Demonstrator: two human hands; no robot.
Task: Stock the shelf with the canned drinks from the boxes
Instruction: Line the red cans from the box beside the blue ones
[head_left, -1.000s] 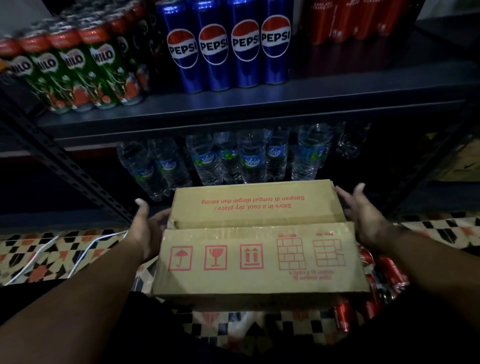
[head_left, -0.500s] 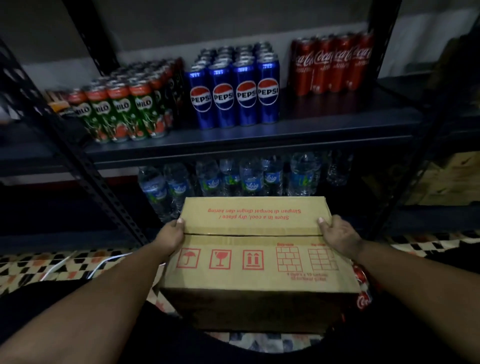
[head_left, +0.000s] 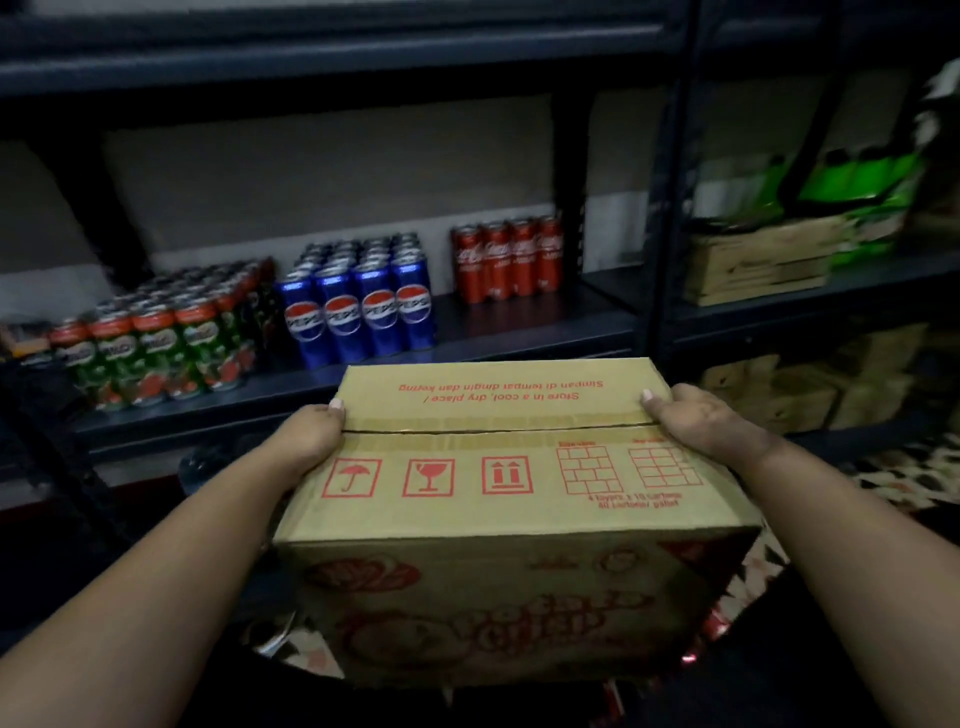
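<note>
Both hands carry a sealed cardboard carton (head_left: 498, 499) in front of the dark metal shelf (head_left: 519, 317). The left hand (head_left: 306, 441) grips the carton's left top edge, thumb hooked over the lid beside the taped seam, and the right hand (head_left: 696, 421) grips the right top edge the same way; the fingers of both run down the side walls out of sight, so how far they reach under the box cannot be told. Beyond the left hand, on the shelf board, stand a block of green Milo cans (head_left: 156, 353) and, just beside them, rows of blue Pepsi cans (head_left: 358, 312). Beyond the gap between the hands, further back on the board, stands a short row of red Coca-Cola cans (head_left: 509, 260), with bare board in front of it. Past the right hand, on a neighbouring rack, sit more cartons (head_left: 763, 260). The likeliest trouble is the grip: the carton looks full and heavy and is held only high on its sides, so it could slide down through the palms or tilt forward. If it is pushed onto the board too far toward the left hand's side, its corner could topple the Pepsi rows. The dim light makes judging the shelf edge harder.
</note>
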